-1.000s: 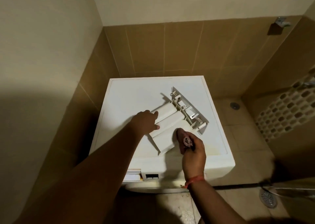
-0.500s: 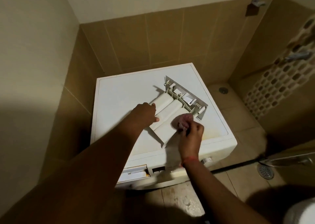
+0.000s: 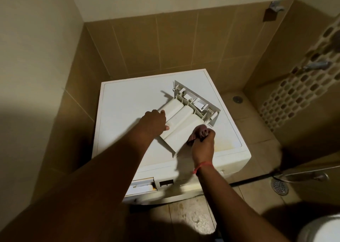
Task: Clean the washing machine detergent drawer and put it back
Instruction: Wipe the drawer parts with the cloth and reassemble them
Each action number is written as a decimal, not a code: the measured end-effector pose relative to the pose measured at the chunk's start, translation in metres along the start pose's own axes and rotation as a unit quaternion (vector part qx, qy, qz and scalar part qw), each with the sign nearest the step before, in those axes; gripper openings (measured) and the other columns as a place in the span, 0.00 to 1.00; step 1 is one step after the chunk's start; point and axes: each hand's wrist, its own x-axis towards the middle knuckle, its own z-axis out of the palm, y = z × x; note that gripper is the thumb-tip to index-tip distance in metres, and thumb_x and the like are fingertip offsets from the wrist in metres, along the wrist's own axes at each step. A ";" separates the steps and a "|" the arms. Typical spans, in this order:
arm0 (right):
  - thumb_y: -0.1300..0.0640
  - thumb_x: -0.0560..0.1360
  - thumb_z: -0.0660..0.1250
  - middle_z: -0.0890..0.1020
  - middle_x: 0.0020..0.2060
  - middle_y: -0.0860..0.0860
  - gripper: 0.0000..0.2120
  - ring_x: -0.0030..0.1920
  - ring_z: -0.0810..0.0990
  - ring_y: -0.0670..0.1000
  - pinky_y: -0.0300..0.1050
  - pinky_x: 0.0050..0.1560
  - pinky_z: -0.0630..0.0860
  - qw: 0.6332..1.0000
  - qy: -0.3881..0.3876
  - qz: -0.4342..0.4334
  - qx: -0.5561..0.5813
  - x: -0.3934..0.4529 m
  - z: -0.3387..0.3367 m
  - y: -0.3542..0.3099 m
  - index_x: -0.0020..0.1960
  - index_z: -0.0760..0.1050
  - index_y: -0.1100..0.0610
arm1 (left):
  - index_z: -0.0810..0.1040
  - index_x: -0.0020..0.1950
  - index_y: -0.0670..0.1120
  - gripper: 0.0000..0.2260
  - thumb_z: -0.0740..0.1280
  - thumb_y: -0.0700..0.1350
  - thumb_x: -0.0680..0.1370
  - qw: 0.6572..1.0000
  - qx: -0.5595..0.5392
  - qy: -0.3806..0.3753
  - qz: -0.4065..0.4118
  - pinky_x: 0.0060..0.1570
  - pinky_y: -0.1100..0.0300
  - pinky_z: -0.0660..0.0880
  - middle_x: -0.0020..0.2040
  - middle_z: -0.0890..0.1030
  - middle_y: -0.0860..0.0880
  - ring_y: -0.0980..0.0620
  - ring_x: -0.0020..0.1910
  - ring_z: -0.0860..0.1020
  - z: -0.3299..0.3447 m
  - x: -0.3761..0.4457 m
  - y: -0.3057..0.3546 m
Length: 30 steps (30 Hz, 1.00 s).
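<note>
No brand, label or writing can be read anywhere; the panel on the washing machine [image 3: 128, 103] is too dim and small to make out.

The detergent drawer [image 3: 182, 120] lies upside down and slantwise on the flat white top of the machine, its front plate pointing away toward the far right corner. The left hand [image 3: 153, 122] rests on the drawer's near-left side, fingers [image 3: 162, 113] curled over its edge and the thumb laid on its underside, holding it. The right hand [image 3: 203, 146] is just right of the drawer's near end, its fingers clamped on a bunched pinkish cloth [image 3: 199, 133] that touches the drawer's right edge. A red thread band [image 3: 201, 166] circles the right wrist.

Below the hands, on the machine's front, the open drawer slot [image 3: 142, 185] shows as a pale recess, with a small dark rectangular opening just right of it. Right of the right hand lie the tiled floor and two round floor drains [image 3: 279, 186], one near and one far by the wall. A metal rail [image 3: 301, 173] crosses just above the nearer drain. Brown wall tiles [image 3: 165, 44] rise behind the machine, and a patterned screen [image 3: 298, 94] stands at the far right. Both forearms cover much of the machine's near-left front.
</note>
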 end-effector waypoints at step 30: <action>0.67 0.75 0.59 0.76 0.60 0.61 0.21 0.59 0.73 0.63 0.53 0.47 0.75 0.678 -0.147 -0.439 -0.570 0.055 -0.028 -0.096 0.67 0.70 0.61 | 0.54 0.77 0.42 0.30 0.57 0.57 0.82 0.999 0.026 -0.026 -0.028 0.57 0.52 0.70 0.65 0.70 0.38 0.39 0.60 0.73 0.003 0.002 0.006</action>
